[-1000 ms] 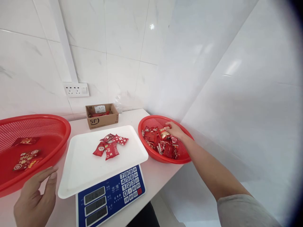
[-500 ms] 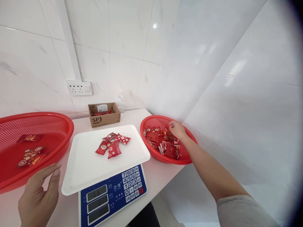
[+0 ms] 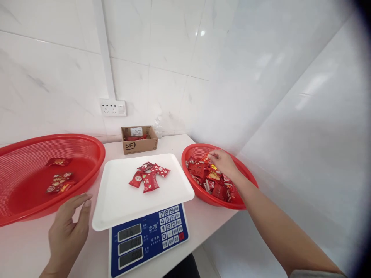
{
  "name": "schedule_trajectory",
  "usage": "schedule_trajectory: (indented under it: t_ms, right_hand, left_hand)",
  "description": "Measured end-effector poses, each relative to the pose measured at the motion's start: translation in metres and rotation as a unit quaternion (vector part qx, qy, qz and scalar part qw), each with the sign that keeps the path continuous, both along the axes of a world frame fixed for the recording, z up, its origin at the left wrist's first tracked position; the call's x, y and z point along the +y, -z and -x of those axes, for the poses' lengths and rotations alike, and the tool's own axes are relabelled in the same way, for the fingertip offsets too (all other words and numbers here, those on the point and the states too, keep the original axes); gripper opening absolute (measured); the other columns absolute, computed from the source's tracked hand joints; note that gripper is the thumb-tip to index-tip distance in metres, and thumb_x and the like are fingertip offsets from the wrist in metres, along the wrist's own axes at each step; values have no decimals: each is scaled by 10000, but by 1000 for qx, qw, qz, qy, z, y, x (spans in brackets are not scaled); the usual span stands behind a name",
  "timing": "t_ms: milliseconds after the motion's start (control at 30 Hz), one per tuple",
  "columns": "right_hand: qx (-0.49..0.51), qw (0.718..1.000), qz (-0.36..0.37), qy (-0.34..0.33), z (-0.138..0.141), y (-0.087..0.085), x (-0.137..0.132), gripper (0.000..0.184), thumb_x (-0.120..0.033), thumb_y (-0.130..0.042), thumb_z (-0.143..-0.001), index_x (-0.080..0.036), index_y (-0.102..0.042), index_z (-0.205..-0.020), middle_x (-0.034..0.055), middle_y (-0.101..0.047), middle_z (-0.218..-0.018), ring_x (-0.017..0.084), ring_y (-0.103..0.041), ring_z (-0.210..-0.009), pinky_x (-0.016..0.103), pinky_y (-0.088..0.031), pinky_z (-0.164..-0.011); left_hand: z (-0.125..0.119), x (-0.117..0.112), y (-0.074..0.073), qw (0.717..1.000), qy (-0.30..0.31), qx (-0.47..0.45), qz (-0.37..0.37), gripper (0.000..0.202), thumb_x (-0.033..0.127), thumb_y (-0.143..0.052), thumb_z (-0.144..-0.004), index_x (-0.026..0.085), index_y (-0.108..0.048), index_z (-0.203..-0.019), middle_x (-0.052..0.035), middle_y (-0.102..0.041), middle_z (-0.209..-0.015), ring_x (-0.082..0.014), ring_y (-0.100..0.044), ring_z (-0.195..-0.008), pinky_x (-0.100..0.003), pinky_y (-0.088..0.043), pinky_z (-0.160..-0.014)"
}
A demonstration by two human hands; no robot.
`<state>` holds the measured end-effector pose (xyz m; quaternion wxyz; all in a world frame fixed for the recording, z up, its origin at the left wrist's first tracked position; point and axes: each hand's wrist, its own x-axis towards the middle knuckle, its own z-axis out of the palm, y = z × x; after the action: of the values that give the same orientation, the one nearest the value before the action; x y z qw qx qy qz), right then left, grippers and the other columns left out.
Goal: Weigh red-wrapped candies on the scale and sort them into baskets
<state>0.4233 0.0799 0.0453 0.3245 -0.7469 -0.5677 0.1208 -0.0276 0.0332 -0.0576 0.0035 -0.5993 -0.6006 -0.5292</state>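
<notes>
My right hand [image 3: 223, 162] is over the right red plastic basket [image 3: 251, 189]. Its fingertips are pinched on a small orange-red snack packet [image 3: 206, 158], partly hidden by the fingers. Many red wrapped packets [image 3: 219, 190] lie heaped below it. My left hand [image 3: 70, 228] hovers between the left red basket [image 3: 100, 154] and the scale's tray, thumb and fingers apart, holding nothing. Several small red packets [image 3: 150, 182] rest together on the white tray [image 3: 121, 200] of a digital scale [image 3: 155, 243], whose blue panel has number keys and displays.
A few packets [image 3: 59, 181] lie in the left basket. Behind the scale, a small cardboard box [image 3: 140, 146] with red packets inside stands near the tiled wall, beside a clear plastic bag [image 3: 158, 125]. A wall socket [image 3: 113, 108] is above. The white table [image 3: 199, 231] ends at the front right.
The view has swung left, so everything sits further right in it. My right hand remains at the right basket, now with an orange-red packet at its fingertips. The packets on the tray look unchanged.
</notes>
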Motion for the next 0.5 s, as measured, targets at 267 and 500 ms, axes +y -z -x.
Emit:
schedule_trajectory:
  t_ms: [267,500]
  right_hand:
    - [94,976,9,-195,97,-2,-6,162,-326,-491,-829,-209,-603,-837,-4,-661,-752,138,-627,-636,274,-513,-604]
    - [31,960,28,-276,143,6,3,144,-263,-566,-795,-216,-681,-869,20,-677,-894,150,-596,-791,299,-466,-760]
  left_hand:
    - [-2,-3,-8,999,27,36,7,349,477,-443,-856,193,-630,-933,-93,-678,-947,-243,-627,-928,-347,-531,-740]
    - [-1,-2,-6,998,34,49,-16,293,400,-469,-862,173,-633,-947,-104,-681,-942,-239,-629,-915,-338,-543,-712]
